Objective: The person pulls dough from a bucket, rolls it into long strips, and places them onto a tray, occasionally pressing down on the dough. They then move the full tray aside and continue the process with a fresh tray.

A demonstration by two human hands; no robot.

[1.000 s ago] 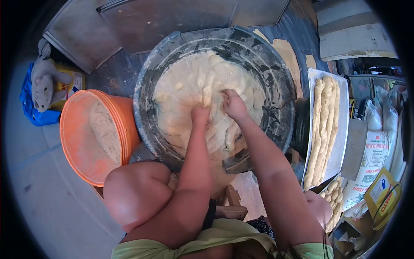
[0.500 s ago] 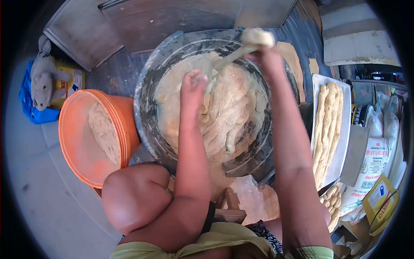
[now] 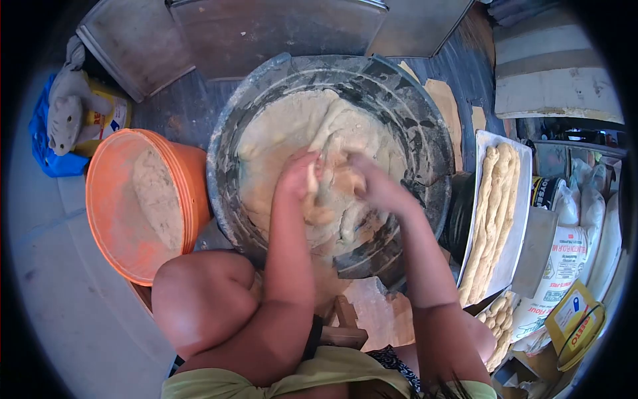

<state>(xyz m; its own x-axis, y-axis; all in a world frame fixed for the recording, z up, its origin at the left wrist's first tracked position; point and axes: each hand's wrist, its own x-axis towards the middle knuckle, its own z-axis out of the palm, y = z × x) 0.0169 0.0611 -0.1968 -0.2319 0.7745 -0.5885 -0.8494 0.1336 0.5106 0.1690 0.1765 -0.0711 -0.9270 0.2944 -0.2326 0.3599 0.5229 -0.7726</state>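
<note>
A big mass of pale, floury dough (image 3: pixel 362 130) lies in a wide dark tub (image 3: pixel 428 143), with folds and ropes of it on top. My left hand (image 3: pixel 299 174) is over the middle of the tub, its fingers curled, and a pale strip of dough shows at them. Facing it from the right, my right hand (image 3: pixel 375 185) is low over the dough. Motion smears its fingers, so what they hold, if anything, cannot be made out.
An orange bucket (image 3: pixel 193 193) with flour-like powder stands left of the tub. To the right, a tray (image 3: pixel 522 199) bears long dough ropes, beside flour sacks (image 3: pixel 565 259) and a yellow container (image 3: pixel 577 316). Metal trays (image 3: pixel 279 36) lean behind. A grey toy (image 3: pixel 66 123) sits at far left.
My right hand has come down and inward from the tub's far right rim, where it held up a stretched piece of dough. My left hand has dropped slightly towards me.
</note>
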